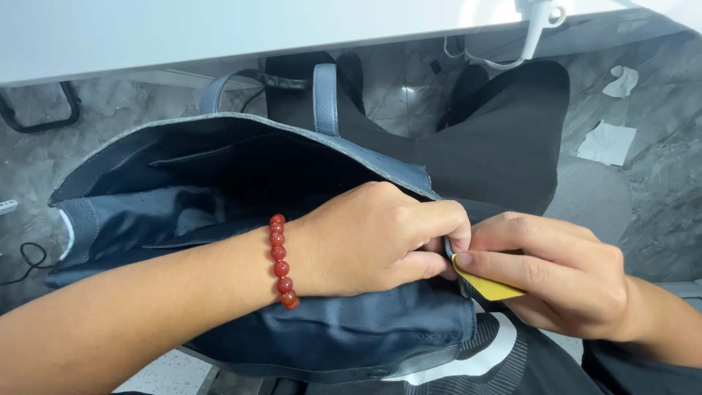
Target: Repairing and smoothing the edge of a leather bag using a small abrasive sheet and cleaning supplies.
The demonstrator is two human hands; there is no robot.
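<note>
Nearest the camera, a dark garment with white stripes (pixel 504 351) covers the person's lap, and the bag (pixel 241 219) rests on it, mouth open and tipped toward the left. The left hand (pixel 373 238), with a red bead bracelet (pixel 281 260) at the wrist, lies across the bag's right end, its grip pressed together on the rim near the corner. The right hand (pixel 556 274) meets it there, thumb and forefinger pinching a small yellow tag (pixel 488 285) at the bag's edge; whether the tag is fixed to the bag cannot be told. The bag is blue-grey with a dark fabric lining that folds and sags, so it is judged soft, light and apt to collapse unless held by the stitched rim or the handles (pixel 325 99), which look the firmest holds. The tag appears thin and flexible, best held flat between fingertips. Beyond, black trouser legs (pixel 497 153) extend over a grey marbled floor (pixel 658 190) carrying scraps of white paper (pixel 607 143). Farthest off, a white tabletop (pixel 219 29) spans the upper frame, with a white cable (pixel 534 36) hanging from it.
</note>
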